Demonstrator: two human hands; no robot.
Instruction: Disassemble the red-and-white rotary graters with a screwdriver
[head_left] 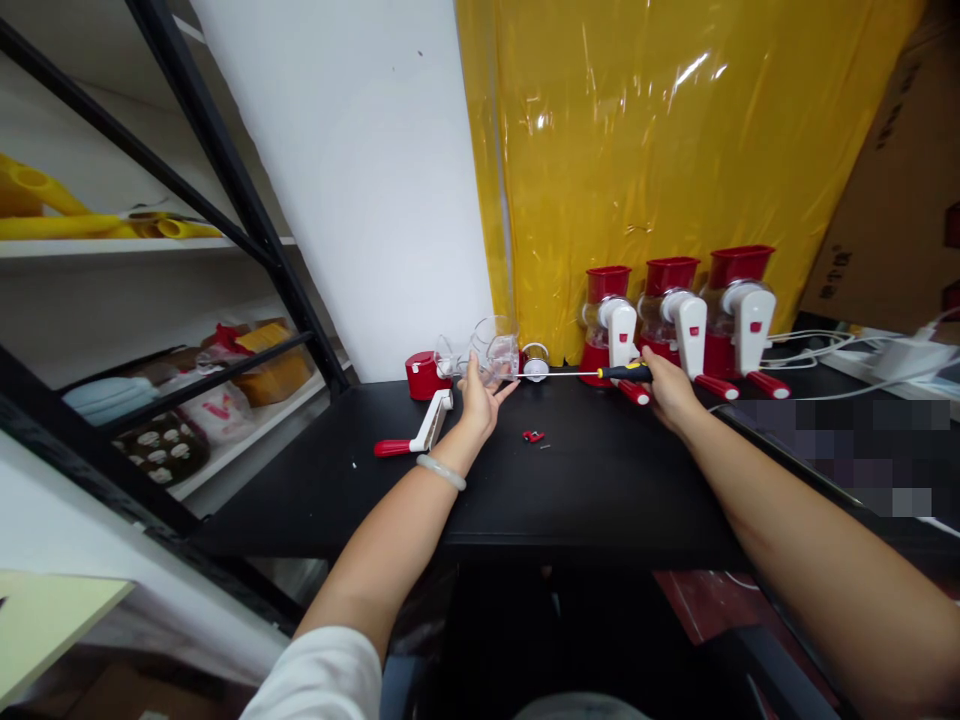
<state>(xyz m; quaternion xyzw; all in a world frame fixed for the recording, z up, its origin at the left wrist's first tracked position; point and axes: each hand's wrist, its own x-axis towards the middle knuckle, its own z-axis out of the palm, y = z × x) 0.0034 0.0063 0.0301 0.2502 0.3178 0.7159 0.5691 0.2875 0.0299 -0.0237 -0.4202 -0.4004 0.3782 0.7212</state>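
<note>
My left hand (480,402) is closed around a clear plastic grater body (501,352), held just above the black table. A long screwdriver (628,372) with a black and yellow handle is gripped in my right hand (666,388). Its thin shaft points left, and the tip meets or lies very near the clear body; I cannot tell if it touches a screw. Left of my left hand lies a white crank handle (429,428) with a red grip. Behind it sits a red part (424,376). A round white-rimmed drum (535,362) stands beyond my left fingers.
Three assembled red and white rotary graters (675,325) stand at the back right. A small red piece (533,436) and a tiny metal pin lie on the black table (592,490). White cables and a charger (911,355) are at right, a black-framed shelf (225,420) at left.
</note>
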